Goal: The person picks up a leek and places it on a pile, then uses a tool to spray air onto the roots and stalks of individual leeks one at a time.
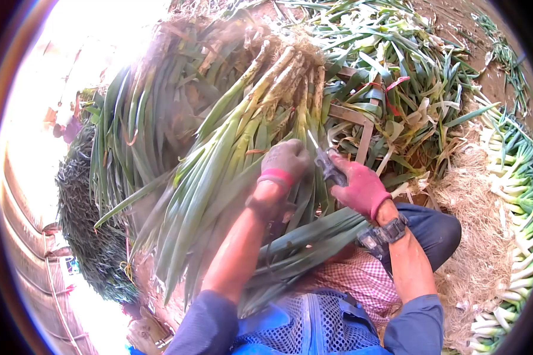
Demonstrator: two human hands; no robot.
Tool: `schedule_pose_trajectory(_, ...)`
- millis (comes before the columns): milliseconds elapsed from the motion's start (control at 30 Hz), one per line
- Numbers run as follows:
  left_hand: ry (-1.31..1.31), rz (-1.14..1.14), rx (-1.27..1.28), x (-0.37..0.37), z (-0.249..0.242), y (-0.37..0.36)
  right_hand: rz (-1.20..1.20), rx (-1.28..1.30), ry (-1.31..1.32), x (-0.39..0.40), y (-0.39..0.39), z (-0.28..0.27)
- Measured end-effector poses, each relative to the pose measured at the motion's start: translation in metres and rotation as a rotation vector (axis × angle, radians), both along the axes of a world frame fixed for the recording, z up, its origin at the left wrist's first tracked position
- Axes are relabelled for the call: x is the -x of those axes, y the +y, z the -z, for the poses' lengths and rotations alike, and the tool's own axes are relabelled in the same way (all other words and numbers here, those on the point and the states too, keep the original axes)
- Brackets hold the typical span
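Observation:
A large bunch of long green onions (219, 139) lies ahead of me, its roots (299, 47) at the far end and its leaves fanning towards me. My left hand (285, 161), in a grey glove with a pink cuff, is closed at the near right side of this bunch, apparently around stalks; its fingertips are partly hidden. In my right hand (358, 182), gloved in pink, is a small knife (328, 165) with a dark handle. Its narrow blade points up and away, beside the stalks. More green leaves (320, 234) lie across my lap below both hands.
A heap of leaves and trimmings (391, 71) rises at the back right, by a wooden frame (364, 121). Cut roots (477, 225) cover the ground at right, beside a row of trimmed green onions (521, 236). A dark leafy bundle (92, 219) stands at left.

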State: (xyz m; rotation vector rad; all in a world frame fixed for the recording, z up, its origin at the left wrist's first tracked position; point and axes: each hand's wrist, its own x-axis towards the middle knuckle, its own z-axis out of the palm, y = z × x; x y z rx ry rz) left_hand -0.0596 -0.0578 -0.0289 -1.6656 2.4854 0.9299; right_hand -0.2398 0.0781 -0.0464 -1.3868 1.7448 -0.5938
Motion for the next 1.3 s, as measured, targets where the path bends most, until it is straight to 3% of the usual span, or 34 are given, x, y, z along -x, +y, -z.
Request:
schedule_pose_trajectory(67,-0.091,-0.012,0.156,0.009,0.014,-0.010,0.007,-0.027,0.010,0.002,-0.018,-0.001)
schedule_pose_trajectory(433,-0.394,-0.046,0.057,0.057,0.037,-0.040,0.081,-0.040,0.109,0.031,-0.121,0.028)
schedule_pose_trajectory(500,-0.431,-0.034,0.178,0.060,0.043,-0.043,0.094,-0.054,0.106,0.033,-0.136,0.027)
schedule_pose_trajectory(667,-0.512,0.009,0.129,0.057,0.050,-0.063,0.135,-0.066,0.092,0.033,-0.148,0.033)
schedule_pose_trajectory(867,-0.437,0.032,0.087,0.060,0.044,-0.070,0.136,-0.081,0.010,0.025,-0.072,0.024)
schedule_pose_trajectory(1000,-0.332,-0.077,-0.066,0.053,0.016,-0.055,0.129,0.056,-0.057,0.015,-0.001,0.011)
schedule_pose_trajectory(1100,-0.260,-0.031,-0.124,0.038,0.011,-0.039,0.120,0.123,-0.096,0.007,0.037,0.005)
schedule_pose_trajectory(1133,-0.213,-0.003,-0.188,0.036,0.006,-0.032,0.131,0.194,-0.100,0.006,0.043,0.004)
schedule_pose_trajectory(1200,-0.219,0.114,-0.225,0.036,0.003,-0.009,0.153,0.099,-0.074,0.007,0.046,-0.009)
schedule_pose_trajectory(1300,-0.169,0.087,-0.209,0.032,0.012,0.026,0.186,0.071,-0.016,0.013,0.039,-0.012)
